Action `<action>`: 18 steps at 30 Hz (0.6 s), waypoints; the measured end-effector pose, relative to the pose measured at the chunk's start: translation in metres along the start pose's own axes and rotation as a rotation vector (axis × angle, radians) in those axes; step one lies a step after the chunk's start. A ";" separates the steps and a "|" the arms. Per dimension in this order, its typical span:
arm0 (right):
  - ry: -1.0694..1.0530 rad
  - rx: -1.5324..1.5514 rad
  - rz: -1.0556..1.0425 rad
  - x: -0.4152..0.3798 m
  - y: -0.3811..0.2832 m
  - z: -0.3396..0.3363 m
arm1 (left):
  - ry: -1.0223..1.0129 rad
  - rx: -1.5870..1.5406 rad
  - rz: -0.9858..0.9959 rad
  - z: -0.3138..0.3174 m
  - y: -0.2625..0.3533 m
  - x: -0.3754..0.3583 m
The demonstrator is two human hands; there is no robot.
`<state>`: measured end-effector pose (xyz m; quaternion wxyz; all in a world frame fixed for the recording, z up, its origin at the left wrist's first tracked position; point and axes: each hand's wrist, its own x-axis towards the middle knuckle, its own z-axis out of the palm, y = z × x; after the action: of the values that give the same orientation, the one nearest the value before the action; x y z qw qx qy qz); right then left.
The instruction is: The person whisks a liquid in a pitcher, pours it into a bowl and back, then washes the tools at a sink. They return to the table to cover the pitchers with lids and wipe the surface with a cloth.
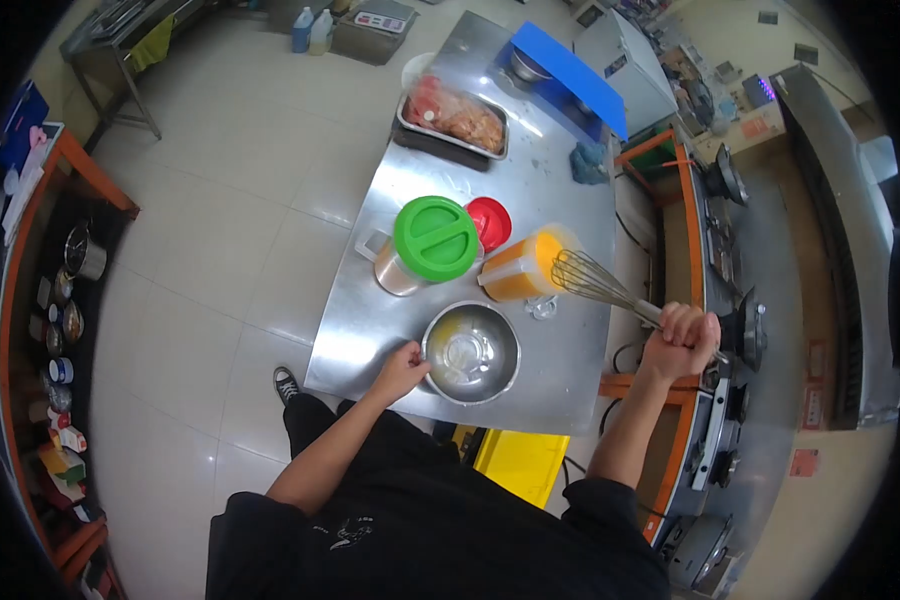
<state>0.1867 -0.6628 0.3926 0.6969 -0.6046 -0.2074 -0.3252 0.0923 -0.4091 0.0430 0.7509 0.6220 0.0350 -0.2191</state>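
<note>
Two hands work at a steel table [370, 330]. Right hand [682, 338] is closed in a fist around the handle of a whisk [595, 283], held above the table's right edge; the wire head points left and up, ending just beside an orange jug [518, 270]. Left hand [402, 370] rests at the left rim of a steel bowl [470, 352], fingers curled against the rim, so it grips or steadies the bowl; how firmly cannot be told. Bowl sits near the table's front edge and shows yellow smears on its inner wall with a pale pool at the bottom. Orange jug stands just behind the bowl, to its right. Green lid [436, 237] covers a container behind the bowl to the left, and a red lid [490, 222] lies touching it on the right. Farther back, a tray [452, 120] holds reddish food under film. Blue board [570, 75] lies at the far end, with a blue cloth [589, 162] near the table's right edge. Yellow bin [522, 465] stands on the floor below the table's front edge.
</note>
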 end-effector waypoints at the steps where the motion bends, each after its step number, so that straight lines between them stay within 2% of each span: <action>1: 0.023 0.009 0.016 0.007 0.004 0.003 | 0.012 -0.002 0.002 -0.010 0.007 -0.007; 4: 0.104 0.012 0.084 0.020 0.010 0.008 | 0.015 -0.129 0.058 -0.044 0.019 -0.041; 5: 0.124 -0.040 0.172 0.027 0.020 0.012 | 0.031 -0.154 0.049 -0.057 0.021 -0.053; 9: 0.313 -0.152 0.554 0.042 0.107 0.014 | 0.090 -0.147 -0.049 -0.124 0.042 -0.115; 11: 0.329 -0.122 0.694 0.042 0.153 -0.003 | 0.199 -0.206 -0.053 -0.157 0.032 -0.140; 12: 0.364 -0.119 0.738 0.038 0.172 -0.009 | 0.270 -0.200 0.010 -0.172 0.028 -0.150; 13: 0.419 -0.131 0.733 0.031 0.187 -0.010 | 0.318 -0.146 -0.090 -0.194 0.020 -0.163; 14: 0.475 -0.140 0.725 0.021 0.198 -0.008 | 0.399 -0.224 -0.089 -0.202 0.041 -0.173; 15: 0.542 -0.186 0.608 0.013 0.201 -0.007 | 0.442 -0.187 -0.063 -0.220 0.036 -0.182; 18: 0.529 -0.160 0.424 -0.004 0.187 -0.002 | 0.609 -0.180 -0.032 -0.263 0.012 -0.205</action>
<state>0.3153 -0.6531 0.2569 0.7290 -0.5817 0.1370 -0.3339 -0.0302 -0.0999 0.0614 0.7543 0.5894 0.2875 -0.0307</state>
